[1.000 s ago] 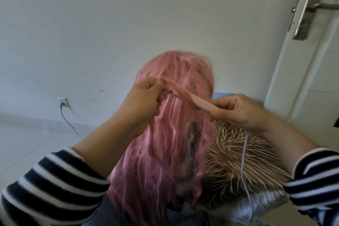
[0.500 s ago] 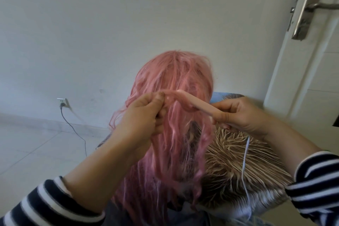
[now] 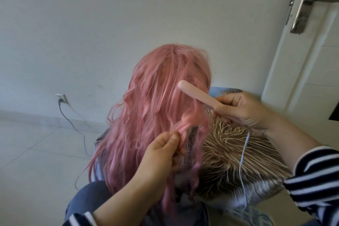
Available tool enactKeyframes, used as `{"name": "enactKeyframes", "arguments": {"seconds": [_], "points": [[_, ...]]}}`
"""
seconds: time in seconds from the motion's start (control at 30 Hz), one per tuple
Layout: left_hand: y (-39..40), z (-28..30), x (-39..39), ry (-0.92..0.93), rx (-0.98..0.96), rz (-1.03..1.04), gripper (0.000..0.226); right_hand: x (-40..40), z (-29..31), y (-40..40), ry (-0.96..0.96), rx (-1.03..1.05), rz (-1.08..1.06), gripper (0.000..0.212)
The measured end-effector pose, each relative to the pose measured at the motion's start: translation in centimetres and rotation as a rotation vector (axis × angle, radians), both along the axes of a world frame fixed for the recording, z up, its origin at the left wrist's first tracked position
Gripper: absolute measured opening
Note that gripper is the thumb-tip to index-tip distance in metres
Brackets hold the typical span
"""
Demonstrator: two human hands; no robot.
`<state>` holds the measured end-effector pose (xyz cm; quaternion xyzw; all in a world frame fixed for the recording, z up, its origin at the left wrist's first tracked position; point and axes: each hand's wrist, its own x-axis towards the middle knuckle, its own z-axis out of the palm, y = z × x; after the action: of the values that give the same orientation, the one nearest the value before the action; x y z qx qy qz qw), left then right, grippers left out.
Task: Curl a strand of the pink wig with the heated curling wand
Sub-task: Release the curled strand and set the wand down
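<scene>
The long pink wig (image 3: 157,108) hangs in front of me at the centre of the head view. My right hand (image 3: 244,110) grips the handle of the pale pink curling wand (image 3: 196,95), whose bare barrel points up and left, free of hair. My left hand (image 3: 161,152) pinches a curled pink strand (image 3: 185,123) below the wand's tip. The strand loops loosely above my fingers. A thin pale blue cord (image 3: 242,161) runs down from the wand.
A straw-coloured wig (image 3: 236,154) lies on a round stool to the right of the pink one. A wall socket (image 3: 61,98) with a dark cable sits at the lower left. A white door with a metal handle (image 3: 304,5) stands at right.
The wand has slid out of the strand and risen, its barrel now bare. My left hand dropped lower, still pinching the strand, which now hangs in a loose curl.
</scene>
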<state>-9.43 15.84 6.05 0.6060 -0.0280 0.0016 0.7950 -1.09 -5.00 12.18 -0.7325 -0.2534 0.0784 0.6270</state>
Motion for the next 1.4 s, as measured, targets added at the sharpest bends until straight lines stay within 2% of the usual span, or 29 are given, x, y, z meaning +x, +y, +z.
{"name": "enactKeyframes", "arguments": {"seconds": [0.2,0.37,0.57,0.7,0.83,0.97,1.17,1.4], "points": [[-1.4,-2.9,-0.3,0.014,-0.036,-0.018,0.012,-0.2,-0.3,0.3,-0.001,0.014,0.019,0.057],[-2.3,-4.7,0.0,0.042,0.009,-0.037,0.008,-0.3,-1.1,0.5,0.025,0.021,0.022,0.055],[-2.3,-6.1,0.8,0.099,0.023,-0.063,0.01,-1.0,-2.5,0.8,0.092,0.021,0.004,0.034],[-2.1,-6.8,1.3,0.09,0.029,-0.066,0.011,-1.0,-3.8,0.7,0.109,0.04,0.025,0.059],[-2.0,-7.4,1.5,0.108,0.012,-0.045,0.014,-1.4,-5.1,0.8,0.135,0.049,0.007,0.065],[-1.9,-7.9,1.7,0.119,0.011,-0.039,0.012,-2.0,-6.7,0.8,0.162,0.044,-0.001,0.061],[-1.5,-9.2,2.0,0.227,-0.015,-0.032,0.013,-3.1,-9.7,0.5,0.228,0.043,-0.035,0.063],[-0.9,-11.5,1.9,0.325,-0.01,-0.027,0.013,-4.5,-12.4,0.0,0.241,0.036,-0.101,0.08]]}}
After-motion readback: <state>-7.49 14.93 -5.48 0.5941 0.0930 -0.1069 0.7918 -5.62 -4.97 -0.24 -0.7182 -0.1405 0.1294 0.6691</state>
